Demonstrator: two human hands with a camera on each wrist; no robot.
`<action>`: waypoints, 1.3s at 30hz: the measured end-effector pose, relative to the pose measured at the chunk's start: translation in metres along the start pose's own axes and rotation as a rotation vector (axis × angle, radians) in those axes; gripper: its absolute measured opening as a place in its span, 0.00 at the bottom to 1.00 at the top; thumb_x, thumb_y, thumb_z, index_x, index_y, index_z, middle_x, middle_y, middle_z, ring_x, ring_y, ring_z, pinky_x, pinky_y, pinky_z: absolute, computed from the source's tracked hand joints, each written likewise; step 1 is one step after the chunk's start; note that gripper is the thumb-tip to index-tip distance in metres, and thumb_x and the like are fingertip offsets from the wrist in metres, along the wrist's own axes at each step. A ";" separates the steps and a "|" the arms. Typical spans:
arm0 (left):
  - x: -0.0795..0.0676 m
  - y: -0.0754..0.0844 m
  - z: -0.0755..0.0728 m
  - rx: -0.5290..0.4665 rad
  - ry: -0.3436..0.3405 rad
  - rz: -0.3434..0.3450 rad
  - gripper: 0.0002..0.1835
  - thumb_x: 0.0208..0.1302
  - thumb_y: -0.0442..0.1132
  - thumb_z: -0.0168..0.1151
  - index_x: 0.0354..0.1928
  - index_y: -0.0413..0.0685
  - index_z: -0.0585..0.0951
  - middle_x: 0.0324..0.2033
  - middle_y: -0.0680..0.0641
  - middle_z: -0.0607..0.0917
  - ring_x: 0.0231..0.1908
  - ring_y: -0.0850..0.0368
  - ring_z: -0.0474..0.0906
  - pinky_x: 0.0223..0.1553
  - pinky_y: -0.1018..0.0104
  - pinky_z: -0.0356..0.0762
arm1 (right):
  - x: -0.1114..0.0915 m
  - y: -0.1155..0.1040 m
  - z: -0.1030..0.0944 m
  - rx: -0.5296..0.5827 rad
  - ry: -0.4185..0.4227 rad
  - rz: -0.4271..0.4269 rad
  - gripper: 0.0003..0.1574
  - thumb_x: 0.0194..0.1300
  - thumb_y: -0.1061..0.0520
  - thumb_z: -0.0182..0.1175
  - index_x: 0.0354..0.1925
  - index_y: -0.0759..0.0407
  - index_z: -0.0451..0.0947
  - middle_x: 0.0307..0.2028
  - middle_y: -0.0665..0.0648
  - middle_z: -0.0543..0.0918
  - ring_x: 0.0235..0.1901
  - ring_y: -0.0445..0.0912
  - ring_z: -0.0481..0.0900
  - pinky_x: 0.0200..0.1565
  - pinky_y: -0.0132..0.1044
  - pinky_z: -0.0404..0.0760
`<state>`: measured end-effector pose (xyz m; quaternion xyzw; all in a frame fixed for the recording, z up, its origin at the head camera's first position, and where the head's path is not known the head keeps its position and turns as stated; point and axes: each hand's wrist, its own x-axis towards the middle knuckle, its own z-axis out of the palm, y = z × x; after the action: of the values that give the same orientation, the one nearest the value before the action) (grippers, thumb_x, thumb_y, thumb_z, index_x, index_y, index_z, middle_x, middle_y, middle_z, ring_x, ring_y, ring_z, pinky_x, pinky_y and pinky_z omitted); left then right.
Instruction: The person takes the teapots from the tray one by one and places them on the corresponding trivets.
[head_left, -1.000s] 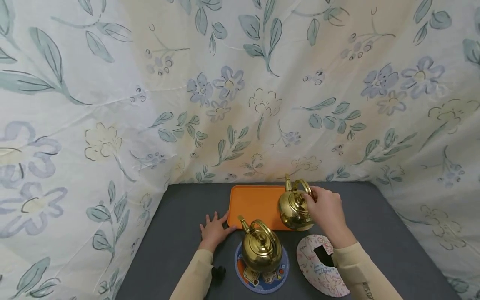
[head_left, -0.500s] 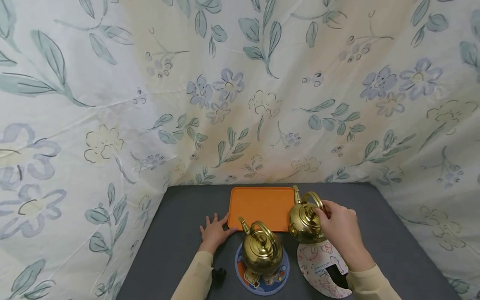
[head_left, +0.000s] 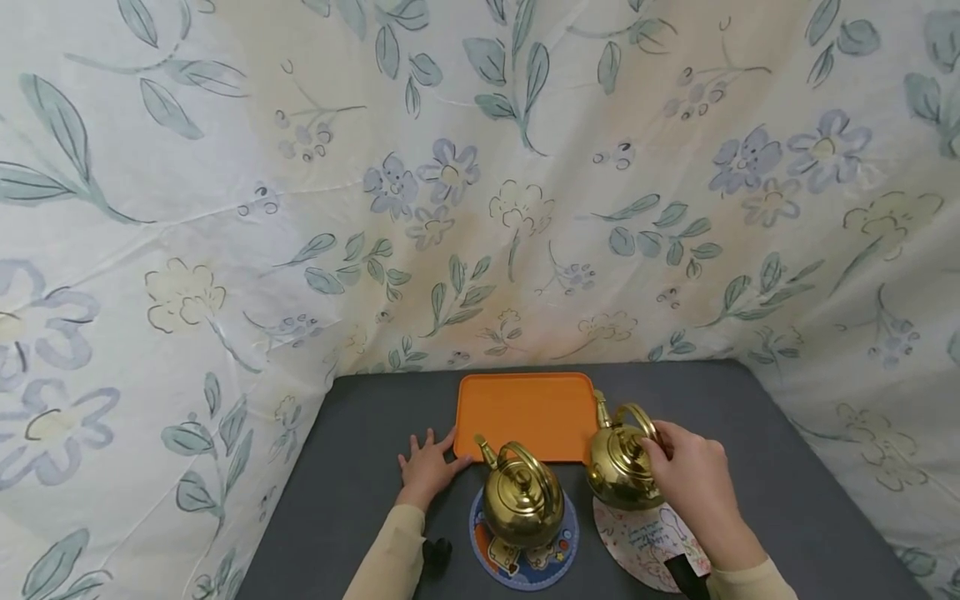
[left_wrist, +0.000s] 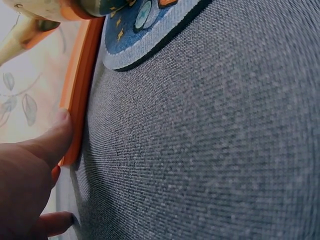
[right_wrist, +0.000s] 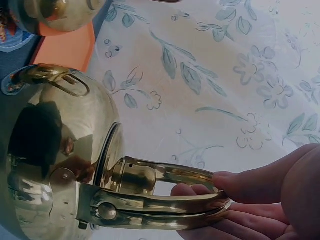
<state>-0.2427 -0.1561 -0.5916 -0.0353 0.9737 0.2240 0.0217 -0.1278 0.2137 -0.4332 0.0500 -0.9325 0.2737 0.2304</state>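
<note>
My right hand (head_left: 699, 483) grips the arched handle (right_wrist: 165, 200) of a shiny gold teapot (head_left: 624, 475). In the head view that teapot overlaps the far edge of a pale pink patterned round mat (head_left: 637, 546), its spout toward the back, beside the orange tray's right end. My left hand (head_left: 429, 472) lies with spread fingers at the near left corner of the orange tray (head_left: 528, 412). In the left wrist view, its thumb (left_wrist: 62, 125) presses the tray's side. A second gold teapot (head_left: 522, 512) stands upright on a blue cartoon-print round mat (head_left: 525, 577).
Everything lies on a dark grey cloth-covered table (head_left: 375, 417). A floral curtain (head_left: 480, 208) hangs behind it and along both sides. Small black objects show beside my left sleeve (head_left: 437, 556) and near my right sleeve (head_left: 750, 583).
My right hand has carried its teapot off the tray's right end, to the right and nearer, over the pink mat's far edge. The left hand and second teapot stay put.
</note>
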 end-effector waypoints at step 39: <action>-0.003 0.005 -0.003 -0.025 0.004 0.019 0.40 0.63 0.65 0.64 0.75 0.62 0.69 0.74 0.30 0.62 0.74 0.21 0.47 0.65 0.19 0.45 | -0.028 0.039 0.007 0.051 -0.195 0.211 0.25 0.66 0.58 0.68 0.56 0.74 0.79 0.41 0.69 0.88 0.32 0.54 0.88 0.32 0.50 0.85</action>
<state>-0.2400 -0.1526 -0.5869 -0.0267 0.9712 0.2363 0.0173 -0.1140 0.2422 -0.4700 -0.0160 -0.9432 0.3140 0.1074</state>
